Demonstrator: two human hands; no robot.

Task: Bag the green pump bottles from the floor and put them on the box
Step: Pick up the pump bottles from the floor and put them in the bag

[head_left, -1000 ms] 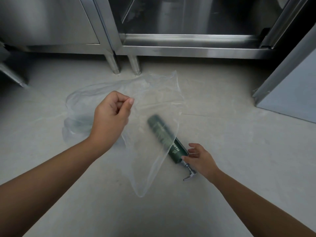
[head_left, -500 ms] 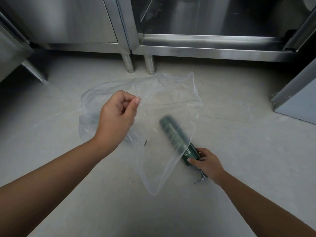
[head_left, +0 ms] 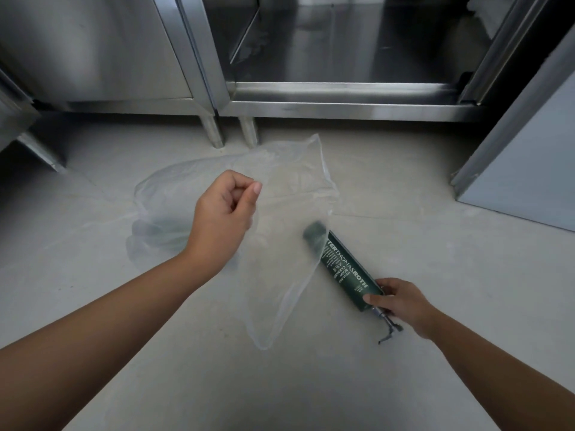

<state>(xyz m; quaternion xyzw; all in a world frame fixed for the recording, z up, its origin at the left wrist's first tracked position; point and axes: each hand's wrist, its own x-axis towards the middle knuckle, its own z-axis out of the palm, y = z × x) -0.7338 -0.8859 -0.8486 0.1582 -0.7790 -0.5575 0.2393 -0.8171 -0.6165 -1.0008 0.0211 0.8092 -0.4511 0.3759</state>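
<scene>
Rightward, right hand (head_left: 401, 301) grips green pump bottle (head_left: 345, 272) at near end; left hand (head_left: 221, 213) pinches clear plastic bag (head_left: 295, 181) veiling far tip.

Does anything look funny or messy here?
A bit. The green pump bottle lies on its side on the floor, only its bottom end under the edge of the clear bag. The right hand grips its pump end; the left hand pinches the crumpled bag. Nothing looks spilled.

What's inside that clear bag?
The bottle has its base under the film of the bag. Left, a dim greenish shape shows through, too blurred to identify.
</scene>
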